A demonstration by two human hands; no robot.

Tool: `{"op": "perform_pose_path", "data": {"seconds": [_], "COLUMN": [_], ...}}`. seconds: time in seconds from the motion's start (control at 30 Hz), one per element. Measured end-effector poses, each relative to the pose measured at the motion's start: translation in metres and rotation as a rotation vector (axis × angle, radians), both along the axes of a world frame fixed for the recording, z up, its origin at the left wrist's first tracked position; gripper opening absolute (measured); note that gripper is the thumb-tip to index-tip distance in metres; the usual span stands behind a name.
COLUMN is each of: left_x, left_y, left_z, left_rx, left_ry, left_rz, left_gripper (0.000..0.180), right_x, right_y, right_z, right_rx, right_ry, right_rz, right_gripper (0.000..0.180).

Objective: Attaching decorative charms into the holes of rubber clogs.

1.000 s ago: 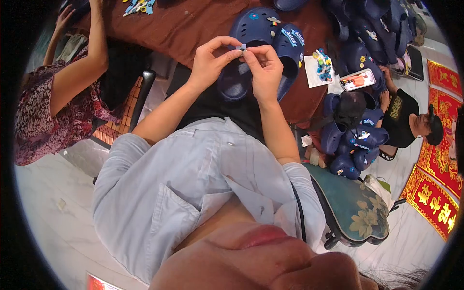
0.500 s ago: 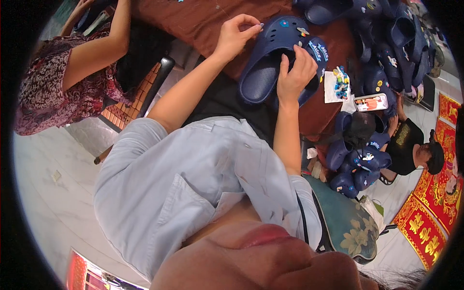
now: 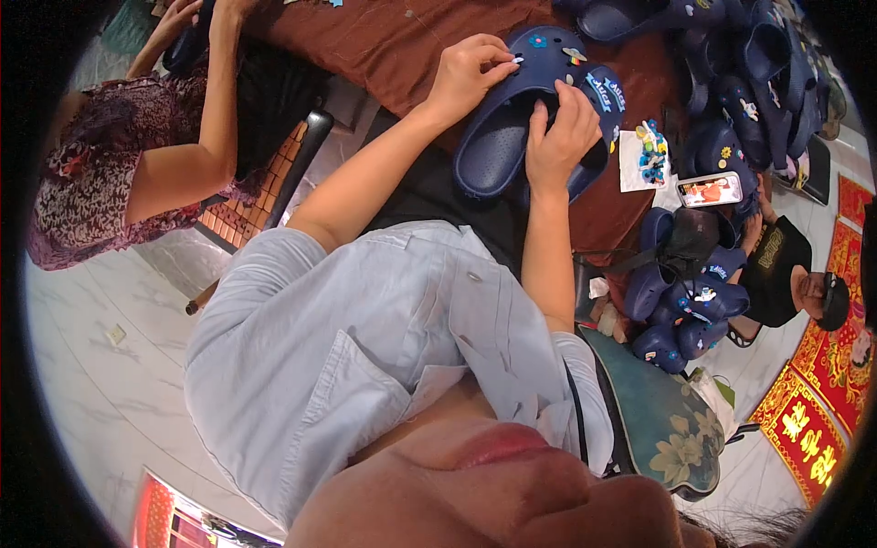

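Clog (image 3: 498, 137): dark blue, lying on the brown table (image 3: 393, 46) at its near edge, toe pointing away, opening facing up for access to the strap and upper.
Left hand (image 3: 468, 78): fingertips pinched on a small pale charm (image 3: 517, 60) at the clog's upper rim; pinch suited to pressing into a hole.
Right hand (image 3: 559, 137): fingers curled over the clog's right wall, clamped to brace against pressing force.
Right clearance: charm card (image 3: 647, 153) and phone (image 3: 711, 190) just beside; clog pile (image 3: 749, 82) crowding beyond.
Left clearance: bare tabletop; co-worker's arm (image 3: 206, 137) well apart.
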State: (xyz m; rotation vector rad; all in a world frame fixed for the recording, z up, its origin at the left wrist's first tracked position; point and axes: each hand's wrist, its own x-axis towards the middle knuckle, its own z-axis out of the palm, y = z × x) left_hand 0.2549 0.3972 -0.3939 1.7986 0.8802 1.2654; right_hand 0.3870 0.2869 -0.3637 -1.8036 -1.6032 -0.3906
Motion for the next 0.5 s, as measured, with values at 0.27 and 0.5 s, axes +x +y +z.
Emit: {"op": "perform_pose_path", "data": {"seconds": [0.27, 0.5], "left_x": [-0.011, -0.018], "left_y": [-0.005, -0.003], "left_z": [0.005, 0.017], "left_rx": [0.328, 0.436], "left_ry": [0.177, 0.354], "left_rz": [-0.001, -0.096], "left_gripper": [0.020, 0.041], "right_x": [0.000, -0.001], "right_y": [0.000, 0.000], "right_z": [0.000, 0.001], "right_rx": [-0.003, -0.004], "right_ry": [0.006, 0.004], "right_rz": [-0.003, -0.010], "right_gripper": [0.044, 0.046]}}
